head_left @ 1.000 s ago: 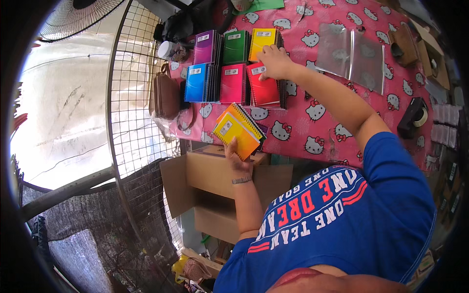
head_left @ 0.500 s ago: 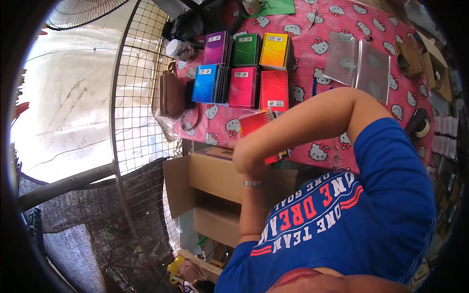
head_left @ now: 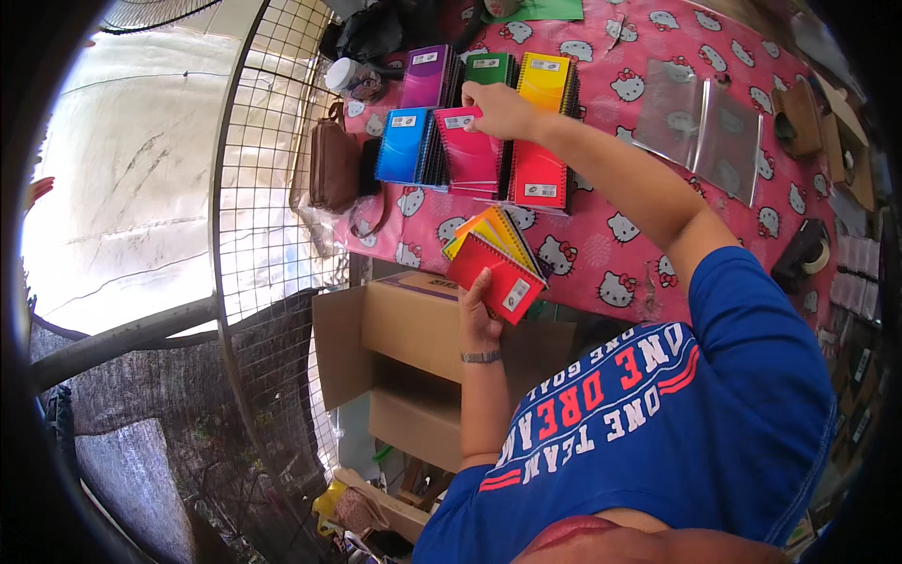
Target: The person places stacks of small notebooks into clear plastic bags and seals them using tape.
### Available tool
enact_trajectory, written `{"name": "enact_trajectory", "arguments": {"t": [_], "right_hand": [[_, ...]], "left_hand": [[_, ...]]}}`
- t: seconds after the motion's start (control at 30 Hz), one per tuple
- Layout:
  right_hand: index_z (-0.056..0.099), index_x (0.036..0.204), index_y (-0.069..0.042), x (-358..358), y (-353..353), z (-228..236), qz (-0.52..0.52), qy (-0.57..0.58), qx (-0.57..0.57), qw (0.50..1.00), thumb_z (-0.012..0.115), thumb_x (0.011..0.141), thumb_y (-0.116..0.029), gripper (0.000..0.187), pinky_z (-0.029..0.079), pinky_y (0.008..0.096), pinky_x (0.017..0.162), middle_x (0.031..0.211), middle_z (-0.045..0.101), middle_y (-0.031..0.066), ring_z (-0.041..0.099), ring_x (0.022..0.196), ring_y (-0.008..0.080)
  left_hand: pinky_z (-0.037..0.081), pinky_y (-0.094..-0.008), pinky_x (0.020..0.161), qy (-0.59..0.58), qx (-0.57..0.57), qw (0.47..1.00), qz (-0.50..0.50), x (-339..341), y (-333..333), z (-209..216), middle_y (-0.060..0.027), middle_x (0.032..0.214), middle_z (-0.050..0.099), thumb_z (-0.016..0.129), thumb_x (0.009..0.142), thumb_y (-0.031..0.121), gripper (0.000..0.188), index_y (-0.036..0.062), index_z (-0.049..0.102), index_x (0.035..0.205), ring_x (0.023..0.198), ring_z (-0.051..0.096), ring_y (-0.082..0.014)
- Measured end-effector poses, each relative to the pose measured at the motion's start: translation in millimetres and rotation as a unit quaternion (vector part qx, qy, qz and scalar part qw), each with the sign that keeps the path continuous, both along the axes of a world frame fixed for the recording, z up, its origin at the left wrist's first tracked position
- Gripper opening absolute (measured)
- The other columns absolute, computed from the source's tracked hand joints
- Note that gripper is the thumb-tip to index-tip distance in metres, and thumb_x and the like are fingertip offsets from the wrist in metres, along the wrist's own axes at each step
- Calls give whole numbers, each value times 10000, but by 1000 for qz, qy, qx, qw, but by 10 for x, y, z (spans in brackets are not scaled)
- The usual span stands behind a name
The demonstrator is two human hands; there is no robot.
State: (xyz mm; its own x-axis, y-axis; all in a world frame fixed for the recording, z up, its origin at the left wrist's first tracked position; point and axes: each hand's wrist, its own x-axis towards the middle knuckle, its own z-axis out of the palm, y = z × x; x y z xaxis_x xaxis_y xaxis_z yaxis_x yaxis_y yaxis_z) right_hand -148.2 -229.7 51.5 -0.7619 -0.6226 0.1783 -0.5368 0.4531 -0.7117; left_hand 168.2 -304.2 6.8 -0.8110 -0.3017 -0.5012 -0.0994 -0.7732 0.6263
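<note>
My left hand (head_left: 479, 315) is closed round a fanned bunch of small spiral notebooks, thumb on top. A red notebook (head_left: 496, 282) lies uppermost, with yellow and orange notebooks (head_left: 496, 231) spread behind it. My right hand (head_left: 498, 111) reaches over the table and grips the top edge of a pink notebook (head_left: 468, 155), which sits slightly askew on its stack. Around it stand stacks of blue notebooks (head_left: 402, 148), purple notebooks (head_left: 426, 77), green notebooks (head_left: 488, 67), yellow notebooks (head_left: 543, 83) and red notebooks (head_left: 539, 176). My right hand partly hides the green stack.
An open cardboard box (head_left: 409, 329) stands below the table's near edge. On the pink patterned tablecloth (head_left: 611, 230) lie clear plastic sleeves (head_left: 700, 122), a brown pouch (head_left: 334, 169), a white-lidded jar (head_left: 352, 77) and a tape dispenser (head_left: 803, 254). Wire mesh (head_left: 268, 141) rises at the left.
My right hand has moved from beside my left hand out to the pink stack and taken hold of a notebook there. The fanned notebooks in my left hand now show plainly.
</note>
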Motion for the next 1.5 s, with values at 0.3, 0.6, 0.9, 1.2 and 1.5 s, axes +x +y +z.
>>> {"name": "enact_trajectory", "arguments": {"t": [0.3,0.6,0.9,1.2,1.5], "right_hand": [[510,1139,-57,607,-9,1262,292,-179,-130,930,768,746,-242,505,478,334,712,917,581,106,581,844,209],[293,1285,29,578,-773,12,-143,-222,-69,962,718,787,-294,730,479,485,850,1011,611,299,610,945,444],[386,1211,57,742,-1054,-108,-296,-325,-140,887,817,648,-234,767,494,437,890,1074,588,280,587,1016,424],[609,942,33,598,-475,228,-219,-417,-211,857,748,665,-201,388,545,375,753,972,652,206,652,897,337],[326,1362,-1,1582,1818,-442,-88,-263,-76,958,678,723,-264,776,382,413,986,1295,457,265,466,1201,364]], "left_hand": [[515,-467,893,-18,-7,999,49,-83,-77,225,-122,1169,614,527,864,573,651,54,493,1255,1033,620,-283],[470,-477,949,75,20,991,110,-2,66,137,-99,1206,591,633,854,381,573,63,463,1299,1087,578,-291],[500,-465,906,30,24,993,113,63,22,32,-112,1159,617,650,843,273,476,48,509,1238,1051,601,-289],[485,-497,932,-38,-39,992,113,-48,266,36,-114,1248,573,649,831,466,649,65,463,1306,1118,567,-296],[468,-489,946,-17,-23,999,-26,-439,1280,85,-139,1302,500,623,817,509,758,74,361,1379,1140,535,-308]]}}
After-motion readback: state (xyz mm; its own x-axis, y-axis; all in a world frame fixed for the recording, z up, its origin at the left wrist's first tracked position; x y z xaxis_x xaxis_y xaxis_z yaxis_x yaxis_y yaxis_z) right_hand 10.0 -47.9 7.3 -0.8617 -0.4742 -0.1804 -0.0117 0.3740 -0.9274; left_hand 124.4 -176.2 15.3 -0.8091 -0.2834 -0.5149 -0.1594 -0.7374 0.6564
